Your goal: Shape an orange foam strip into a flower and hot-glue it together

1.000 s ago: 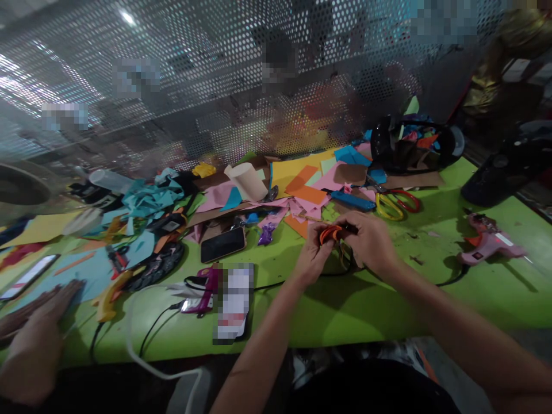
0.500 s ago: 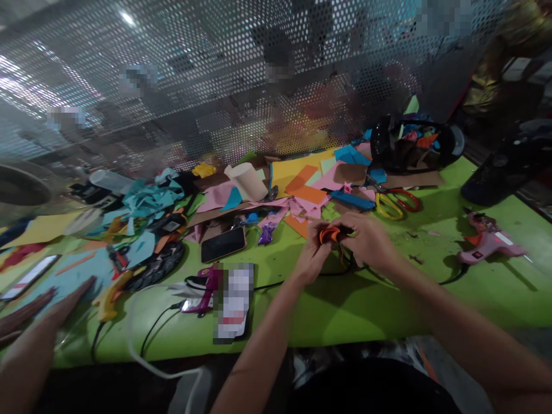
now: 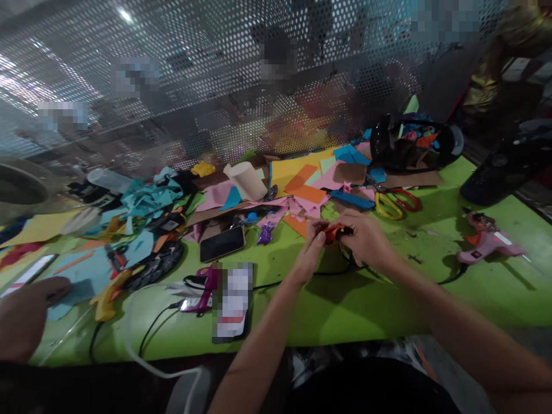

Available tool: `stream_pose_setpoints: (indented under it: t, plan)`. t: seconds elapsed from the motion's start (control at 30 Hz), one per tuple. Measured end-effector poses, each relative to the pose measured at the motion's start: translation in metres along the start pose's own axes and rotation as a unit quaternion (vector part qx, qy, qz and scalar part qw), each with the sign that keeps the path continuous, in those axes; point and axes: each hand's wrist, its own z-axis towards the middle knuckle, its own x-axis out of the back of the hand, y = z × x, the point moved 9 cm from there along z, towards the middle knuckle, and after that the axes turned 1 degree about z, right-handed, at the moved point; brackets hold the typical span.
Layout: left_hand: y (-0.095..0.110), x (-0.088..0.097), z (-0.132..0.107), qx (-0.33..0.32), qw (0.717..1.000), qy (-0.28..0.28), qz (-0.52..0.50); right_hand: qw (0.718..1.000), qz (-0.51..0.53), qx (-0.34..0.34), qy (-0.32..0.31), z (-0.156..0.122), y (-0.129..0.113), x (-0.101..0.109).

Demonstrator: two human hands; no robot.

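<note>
Now orange piece (image 3: 331,234) apparently differently angled

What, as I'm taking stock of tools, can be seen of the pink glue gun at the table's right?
The pink glue gun lies unheld on its side on the green table, its grimy-looking nozzle end pointing away and left. The plastic-looking body carries a pale label; a black cord leaves the handle's end beside a dark patch, and a thin, pale stick pokes from the back. Whether it is on cannot be told.
</note>
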Motion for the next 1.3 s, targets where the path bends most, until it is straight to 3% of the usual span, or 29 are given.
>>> stream_pose_setpoints:
  t: [0.2,0.83,1.07,1.3]
  plan:
    - [0.0,0.001,0.001,0.005,1.0,0.01,-0.016,0.999,0.038,0.012,0.015,0.0,0.003,0.0]
    - [-0.006,-0.005,0.0,0.009,0.999,-0.017,-0.048,0.999,0.022,-0.012,0.031,-0.001,0.004,0.003]
    - [0.008,-0.012,-0.003,-0.021,0.999,-0.02,-0.015,0.996,-0.009,-0.079,0.048,-0.002,0.017,0.004]
    - [0.005,-0.008,-0.002,-0.01,0.998,-0.004,-0.056,0.995,-0.02,-0.08,0.06,-0.003,0.017,0.004]
